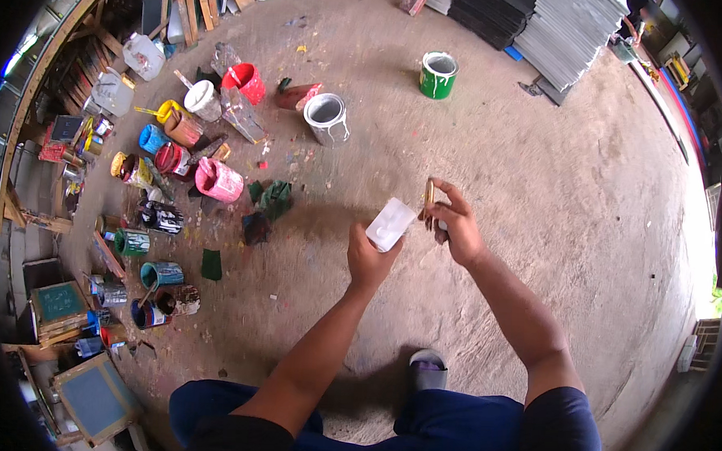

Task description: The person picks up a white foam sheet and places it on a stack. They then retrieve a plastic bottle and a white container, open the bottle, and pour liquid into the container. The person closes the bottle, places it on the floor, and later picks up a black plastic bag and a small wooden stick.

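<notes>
My left hand (pixel 371 262) is closed around a small white translucent plastic container (pixel 391 224), which tilts up toward the right. Just right of it, my right hand (pixel 456 223) pinches a slim gold-brown object (pixel 429 194) upright between thumb and fingers; its exact kind is too small to make out. The two hands are close together but apart. Beyond them on the floor stand a grey paint can (pixel 330 132) with drips down its side and a green paint can (pixel 436 84) with a pale inside.
Several paint pots crowd the stained concrete floor at left, among them a pink pot (pixel 219 181) and a red bucket (pixel 245 82). Dark green rags (pixel 273 199) lie nearer. Framed screens (pixel 97 398) lean at lower left. Stacked grey sheets (pixel 564 37) rise far right, near another person (pixel 634 26).
</notes>
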Available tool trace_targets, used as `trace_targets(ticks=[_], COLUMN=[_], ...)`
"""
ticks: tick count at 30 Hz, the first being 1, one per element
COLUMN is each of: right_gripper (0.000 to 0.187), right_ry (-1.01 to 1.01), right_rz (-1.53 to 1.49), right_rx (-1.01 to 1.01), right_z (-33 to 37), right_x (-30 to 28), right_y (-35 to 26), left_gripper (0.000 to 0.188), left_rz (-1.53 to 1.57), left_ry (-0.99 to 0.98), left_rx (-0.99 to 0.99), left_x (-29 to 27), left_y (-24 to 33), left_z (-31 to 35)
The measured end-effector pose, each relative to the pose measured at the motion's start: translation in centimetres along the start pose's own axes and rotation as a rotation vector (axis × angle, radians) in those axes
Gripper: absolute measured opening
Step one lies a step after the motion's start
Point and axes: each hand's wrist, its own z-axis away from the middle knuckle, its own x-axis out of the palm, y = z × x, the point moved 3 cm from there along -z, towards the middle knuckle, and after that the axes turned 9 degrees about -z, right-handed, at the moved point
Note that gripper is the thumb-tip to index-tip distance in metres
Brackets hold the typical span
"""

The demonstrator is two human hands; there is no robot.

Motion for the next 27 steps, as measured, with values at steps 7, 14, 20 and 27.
trace_targets(ticks=[7, 14, 20, 27], right_gripper=[0.056, 0.05, 0.049, 0.051], right_ry=[-0.032, 0.01, 0.0, -0.014], right_rz=[-0.127, -0.027, -0.003, -0.026], right_rx=[0.056, 0.049, 0.037, 0.049], right_z=[3.5, 4.2, 4.6, 4.6], right_x=[-0.4, -1.1, -0.3, 0.2], right_y=[0.5, 0.8, 1.2, 1.3], left_gripper=[0.08, 0.052, 0.028, 0.024], left_rz=[-0.03, -0.14, -0.094, -0.159], left_ry=[-0.021, 0.251, 0.172, 0.145], left_rx=[-0.069, 0.436, 0.492, 0.558], left_x=[-0.6, -2.8, -3.3, -3.9], left_y=[0.4, 1.5, 1.5, 1.9], left_z=[1.6, 0.7, 0.5, -0.2])
